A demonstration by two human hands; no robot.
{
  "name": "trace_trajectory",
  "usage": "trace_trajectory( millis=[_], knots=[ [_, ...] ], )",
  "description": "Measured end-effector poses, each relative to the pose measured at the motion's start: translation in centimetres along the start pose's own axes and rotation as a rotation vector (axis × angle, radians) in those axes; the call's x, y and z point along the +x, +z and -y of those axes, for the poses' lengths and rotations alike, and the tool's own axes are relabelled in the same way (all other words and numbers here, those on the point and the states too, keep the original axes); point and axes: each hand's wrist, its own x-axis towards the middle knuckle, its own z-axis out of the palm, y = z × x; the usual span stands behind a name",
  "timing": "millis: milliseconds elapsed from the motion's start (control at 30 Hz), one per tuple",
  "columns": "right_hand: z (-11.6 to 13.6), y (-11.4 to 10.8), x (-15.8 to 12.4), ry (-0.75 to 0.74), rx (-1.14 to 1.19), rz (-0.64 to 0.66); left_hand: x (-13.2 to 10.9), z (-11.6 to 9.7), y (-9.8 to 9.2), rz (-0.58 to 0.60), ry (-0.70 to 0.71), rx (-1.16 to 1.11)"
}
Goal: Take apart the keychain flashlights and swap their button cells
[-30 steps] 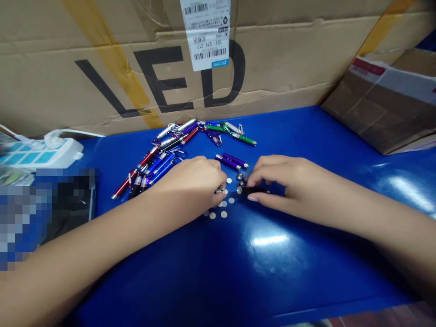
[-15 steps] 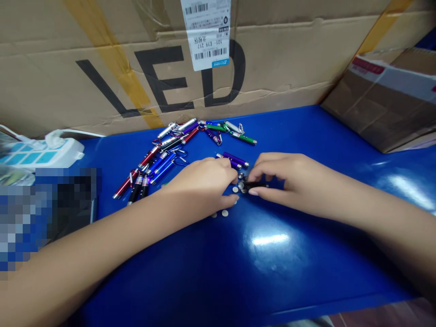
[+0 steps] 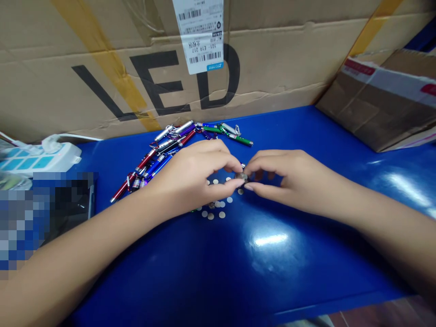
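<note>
Pinched by thumb and forefinger in the left hand's grip, between both hands, the small silvery metal piece could slip, being barely held, among the button-cell-like discs on the worktop; the right hand's curled grip hides any hold, so I cannot tell.

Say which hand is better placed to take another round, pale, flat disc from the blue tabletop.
Probably the left hand: most visible pale discs lie near its thumb, though its fingertips pinch a small silvery piece. The right hand is farther off.
</note>
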Motion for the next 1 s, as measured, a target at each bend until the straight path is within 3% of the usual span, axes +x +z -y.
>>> trace_trajectory(
  millis=[133,700,1000],
  knots=[
    [0.1,0.2,0.0,-0.039,0.007,0.002,0.1,-0.1,0.2,0.011,0.067,0.029],
    [0.1,0.1,0.0,-0.066,0.0,0.028,0.1,-0.2,-0.2,0.093,0.062,0.05],
    [-0.2,-0.1,0.0,-0.055,0.01,0.019,-1.1,0.2,-1.6,0.186,0.031,0.084]
  ],
)
